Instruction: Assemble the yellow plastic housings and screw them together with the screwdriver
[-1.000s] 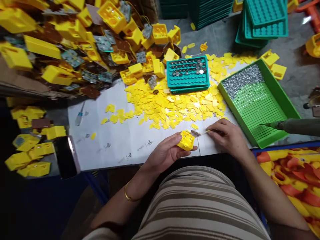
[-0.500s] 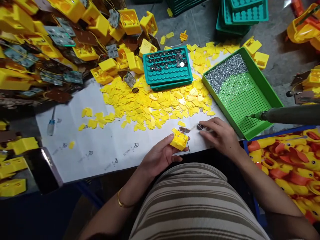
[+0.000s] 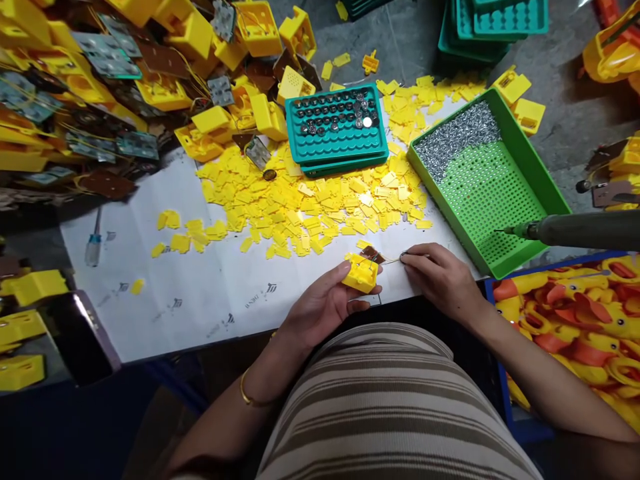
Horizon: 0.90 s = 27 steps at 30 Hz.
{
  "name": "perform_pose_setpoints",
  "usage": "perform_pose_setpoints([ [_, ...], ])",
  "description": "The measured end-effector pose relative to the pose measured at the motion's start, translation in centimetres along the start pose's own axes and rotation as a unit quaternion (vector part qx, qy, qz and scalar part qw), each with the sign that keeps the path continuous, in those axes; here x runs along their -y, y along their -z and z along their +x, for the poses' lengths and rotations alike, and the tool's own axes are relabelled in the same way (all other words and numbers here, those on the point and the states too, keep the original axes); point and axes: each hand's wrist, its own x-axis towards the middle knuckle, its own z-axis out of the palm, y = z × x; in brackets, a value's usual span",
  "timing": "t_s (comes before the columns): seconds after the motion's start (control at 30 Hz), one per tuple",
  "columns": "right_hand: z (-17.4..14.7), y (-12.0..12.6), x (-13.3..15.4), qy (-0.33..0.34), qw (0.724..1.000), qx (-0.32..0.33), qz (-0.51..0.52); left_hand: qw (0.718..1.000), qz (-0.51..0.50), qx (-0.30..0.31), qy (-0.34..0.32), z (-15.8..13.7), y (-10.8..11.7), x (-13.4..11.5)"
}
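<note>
In my left hand [image 3: 323, 303] is a small yellow plastic housing [image 3: 361, 274], gripped between thumb and fingers near the table's front edge. A brown circuit board [image 3: 372, 254] sticks out at its far right corner. Thin wires [image 3: 393, 259] run from there to a small dark round part [image 3: 403, 256], which looks like a little speaker. My right hand [image 3: 445, 277] pinches that round part between thumb and forefinger, partly covering it. Loose flat yellow plastic pieces [image 3: 320, 213] lie spread just beyond both hands.
A teal tray [image 3: 337, 145] of button cells stands on the yellow pieces. To the right are a green basket [image 3: 543, 180] with small metal screws and a hanging power screwdriver [image 3: 590, 230]. Yellow housings [image 3: 195, 33] pile up at left, near a screwdriver [image 3: 93, 247] and phone [image 3: 80, 337].
My right fingers have closed on the dark round part and turned it edge-on. The wires now look straighter. The yellow housing has tilted slightly in my left hand, and the view has shifted a little.
</note>
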Motion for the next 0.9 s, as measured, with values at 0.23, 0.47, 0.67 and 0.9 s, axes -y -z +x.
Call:
perform_pose_setpoints([
  [0.23, 1.4, 1.2, -0.1, -0.03, 0.992, 0.078, -0.091, 1.0, 0.01, 0.001, -0.007, 0.0, 0.1, 0.5],
  [0.47, 1.8, 1.6, 0.1, -0.134, 0.971, 0.059, 0.191, 0.996, 0.045, 0.028, -0.068, 0.3, -0.1, 1.2],
  [0.67, 2.2, 1.0, 2.7, -0.157, 0.937, 0.052, 0.307, 0.99, 0.074, 0.021, -0.122, 0.5, -0.9, 1.5],
  [0.9, 3.2, 1.6, 3.8, -0.07, 0.987, 0.111, 0.096, 0.975, 0.151, -0.007, -0.165, 0.5, -1.2, 2.0],
])
